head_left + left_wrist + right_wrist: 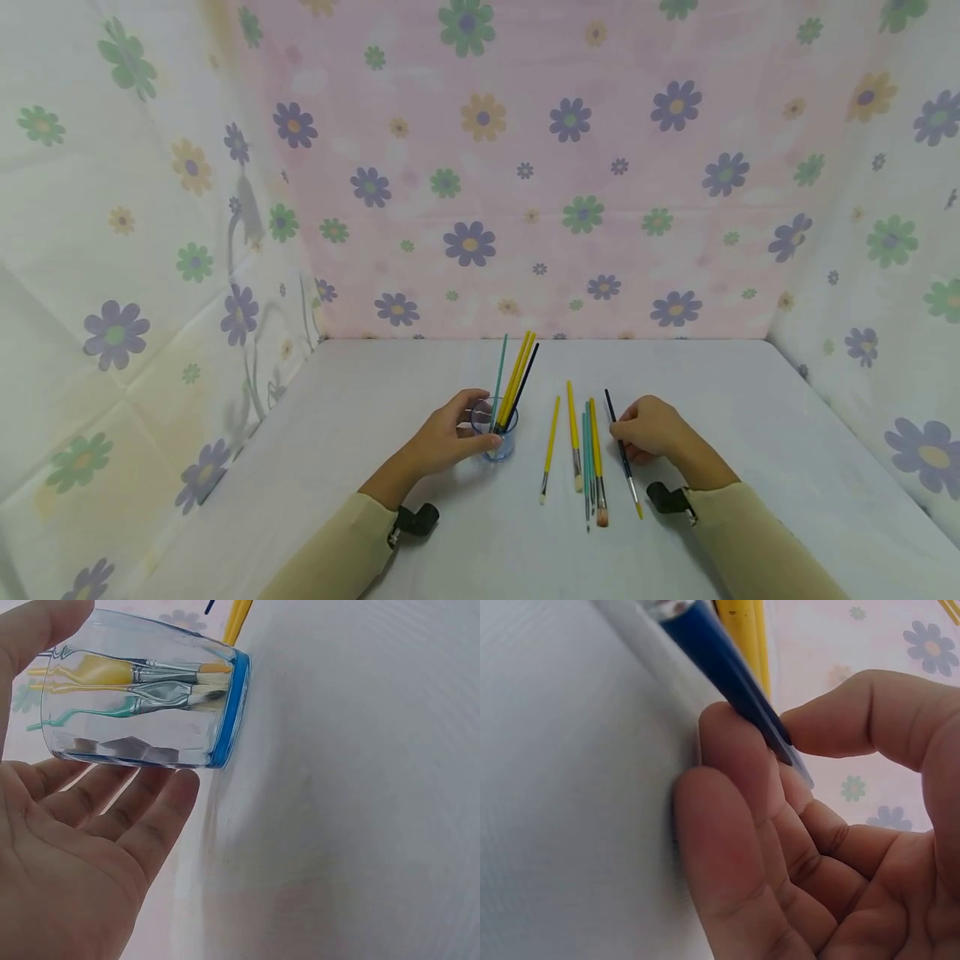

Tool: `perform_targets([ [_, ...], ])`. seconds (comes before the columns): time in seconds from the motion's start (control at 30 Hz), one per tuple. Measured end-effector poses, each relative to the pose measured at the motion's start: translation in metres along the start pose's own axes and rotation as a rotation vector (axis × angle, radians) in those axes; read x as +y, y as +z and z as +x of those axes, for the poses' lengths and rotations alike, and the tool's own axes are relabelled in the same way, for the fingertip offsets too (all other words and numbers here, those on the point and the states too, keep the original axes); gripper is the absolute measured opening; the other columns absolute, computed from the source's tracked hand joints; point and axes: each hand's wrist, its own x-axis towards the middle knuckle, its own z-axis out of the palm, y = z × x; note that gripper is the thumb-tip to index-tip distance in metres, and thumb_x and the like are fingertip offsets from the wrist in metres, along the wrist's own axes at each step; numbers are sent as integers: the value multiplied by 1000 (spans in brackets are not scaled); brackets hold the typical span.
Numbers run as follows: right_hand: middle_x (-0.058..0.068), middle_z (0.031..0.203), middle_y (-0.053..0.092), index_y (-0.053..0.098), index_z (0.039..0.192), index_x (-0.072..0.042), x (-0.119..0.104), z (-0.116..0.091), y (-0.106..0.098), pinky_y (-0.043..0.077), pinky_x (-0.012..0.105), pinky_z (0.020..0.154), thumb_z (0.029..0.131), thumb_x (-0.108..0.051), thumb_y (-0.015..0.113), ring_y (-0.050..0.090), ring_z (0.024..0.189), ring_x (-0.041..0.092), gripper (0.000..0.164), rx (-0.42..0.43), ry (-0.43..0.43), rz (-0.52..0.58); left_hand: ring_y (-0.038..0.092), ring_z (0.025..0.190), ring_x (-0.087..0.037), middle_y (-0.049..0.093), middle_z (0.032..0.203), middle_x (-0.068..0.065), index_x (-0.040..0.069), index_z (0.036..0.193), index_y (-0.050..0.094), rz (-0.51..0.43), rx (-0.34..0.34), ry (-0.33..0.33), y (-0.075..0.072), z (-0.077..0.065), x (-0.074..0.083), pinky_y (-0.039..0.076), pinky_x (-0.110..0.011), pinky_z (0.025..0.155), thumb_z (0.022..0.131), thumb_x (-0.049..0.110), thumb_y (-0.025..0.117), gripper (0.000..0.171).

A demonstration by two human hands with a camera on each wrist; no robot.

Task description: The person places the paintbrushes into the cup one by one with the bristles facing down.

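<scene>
My left hand (442, 437) holds a clear glass with a blue base (504, 450), thumb on one side and fingers on the other. Upright in that glass lean a teal paintbrush (499, 371), two yellow paintbrushes (519, 371) and a dark one (528, 375); the left wrist view shows their bristles (214, 679) down at the bottom. Right of the loose brushes, my right hand (656, 429) pinches a dark-handled paintbrush (624, 454) between thumb and fingers, its yellowish tip pointing toward me. Close up, its handle (720, 660) looks dark blue, with the fingertips right at the table.
Between the hands, several brushes lie on the white table (420, 542): a thin yellow one (552, 442), thicker yellow ones (573, 429) and thin teal ones (587, 454). Flowered cloth (525, 242) stands behind the table and along both sides.
</scene>
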Motion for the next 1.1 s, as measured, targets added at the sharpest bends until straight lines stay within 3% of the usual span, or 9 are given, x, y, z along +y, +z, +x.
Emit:
perform_targets([
  [0.5,9,80,63,63,98,-4,-8,4,-8,56,30,57,86,-25,65,61,64,19,25,34,-43,42,58,106,-12,58,114,10,32,140,40,59,21,-32,2,1,-1,53,-35,89,74,49,78,77],
  [0.73,13,94,64,60,109,-1,-20,3,-33,58,32,63,88,-24,63,64,71,21,32,16,-120,143,57,106,-13,55,115,8,25,141,40,87,22,-22,3,0,-2,53,-33,89,76,50,76,78],
  [0.93,15,105,62,58,115,0,-40,-2,-53,58,33,68,91,-24,60,67,77,23,34,10,-197,185,56,107,-13,55,114,7,29,137,42,88,21,-50,2,0,-1,53,-33,88,74,53,76,76],
  [1.1,17,110,62,56,116,-2,-59,-9,-63,58,35,72,91,-26,61,69,83,26,35,19,-240,282,55,108,-14,55,114,7,28,136,43,79,20,-46,3,1,0,52,-33,89,74,52,76,75],
])
